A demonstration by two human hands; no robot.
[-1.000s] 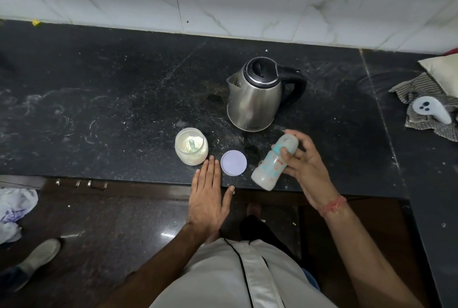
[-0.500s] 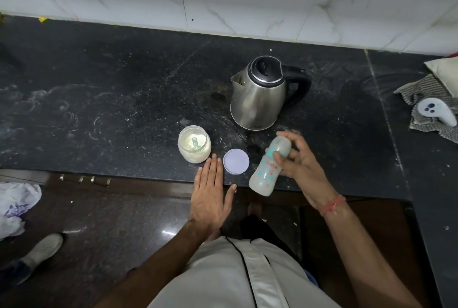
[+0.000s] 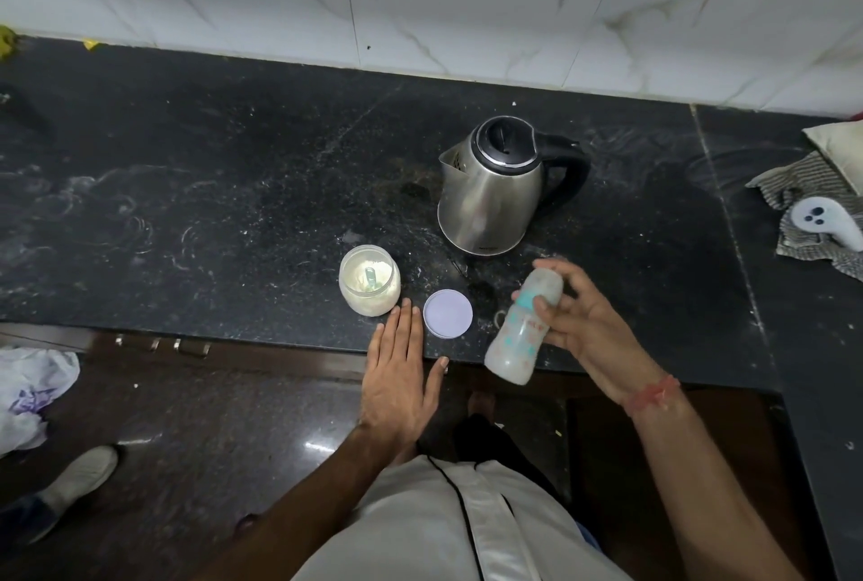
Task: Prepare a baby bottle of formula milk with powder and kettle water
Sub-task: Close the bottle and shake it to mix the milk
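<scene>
Right hand [image 3: 581, 323] gripped the baby bottle [image 3: 520, 330] around its upper part, fingers and thumb curled round it; bottle was tilted, cap end away from the person, base over the counter's [image 3: 233, 206] front edge, held off the surface. Left hand [image 3: 397, 375] lay flat on the counter edge, fingers straight, holding nothing, fingertips just beside the open powder jar [image 3: 370, 280] and the lilac lid [image 3: 447, 313]. Steel kettle [image 3: 495, 192] stood upright behind the bottle, lid closed
</scene>
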